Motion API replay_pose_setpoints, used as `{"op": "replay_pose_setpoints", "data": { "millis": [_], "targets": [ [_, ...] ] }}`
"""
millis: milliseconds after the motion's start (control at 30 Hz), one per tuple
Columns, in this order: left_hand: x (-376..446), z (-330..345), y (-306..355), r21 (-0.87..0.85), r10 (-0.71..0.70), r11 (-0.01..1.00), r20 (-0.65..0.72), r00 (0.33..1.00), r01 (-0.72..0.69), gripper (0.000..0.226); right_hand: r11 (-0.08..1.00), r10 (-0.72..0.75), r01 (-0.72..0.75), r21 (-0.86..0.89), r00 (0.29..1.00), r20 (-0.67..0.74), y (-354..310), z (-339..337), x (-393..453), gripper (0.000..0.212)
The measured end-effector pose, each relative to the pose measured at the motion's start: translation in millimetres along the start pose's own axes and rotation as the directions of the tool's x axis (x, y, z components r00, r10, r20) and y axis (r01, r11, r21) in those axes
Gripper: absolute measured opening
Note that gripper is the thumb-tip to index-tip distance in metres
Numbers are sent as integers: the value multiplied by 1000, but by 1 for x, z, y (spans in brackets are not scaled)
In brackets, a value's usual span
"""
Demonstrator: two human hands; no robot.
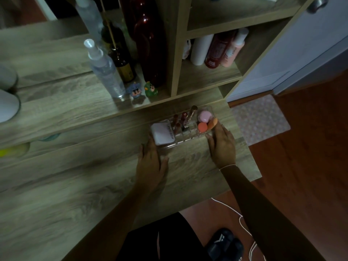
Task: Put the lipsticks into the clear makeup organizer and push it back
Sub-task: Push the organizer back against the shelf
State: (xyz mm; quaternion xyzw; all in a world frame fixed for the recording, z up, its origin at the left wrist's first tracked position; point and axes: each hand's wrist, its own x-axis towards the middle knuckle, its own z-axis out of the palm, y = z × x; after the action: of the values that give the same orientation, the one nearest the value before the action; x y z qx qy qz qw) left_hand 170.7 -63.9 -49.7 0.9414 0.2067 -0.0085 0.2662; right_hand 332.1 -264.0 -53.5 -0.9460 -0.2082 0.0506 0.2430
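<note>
Head view: organizer (185, 140) between left hand (150, 162), right hand (222, 146).

Matt grained wood desk (75, 185), clear glossy plastic organizer (188, 141), glossy dark-red vase (150, 44)

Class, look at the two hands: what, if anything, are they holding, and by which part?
Both hands are on the clear organizer: the left hand at its near left corner, the right hand at its near right end. Whether they grip or only press cannot be told.

My wooden table (75, 176) carried the clear makeup organizer (185, 141), a spray bottle (105, 70), two small figurines (144, 90) and both my hands.
</note>
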Motion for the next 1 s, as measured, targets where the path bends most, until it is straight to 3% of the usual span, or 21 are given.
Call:
{"op": "replay_pose_setpoints", "data": {
  "millis": [567, 667, 1000],
  "targets": [
    [1, 3, 4, 56, 8, 998, 72, 997, -12, 80, 998, 58, -56, 40, 998, -36, 0, -2, -7, 57],
    [-11, 6, 1, 161, 51, 985, 106, 993, -68, 76, 997, 80, -80, 5, 997, -14, 0, 4, -18, 61],
    [-23, 7, 1, 199, 97, 973, 122, 988, -120, 74, 987, 64, -57, -148, 997, 44, -1, 5, -28, 62]
  ]
}}
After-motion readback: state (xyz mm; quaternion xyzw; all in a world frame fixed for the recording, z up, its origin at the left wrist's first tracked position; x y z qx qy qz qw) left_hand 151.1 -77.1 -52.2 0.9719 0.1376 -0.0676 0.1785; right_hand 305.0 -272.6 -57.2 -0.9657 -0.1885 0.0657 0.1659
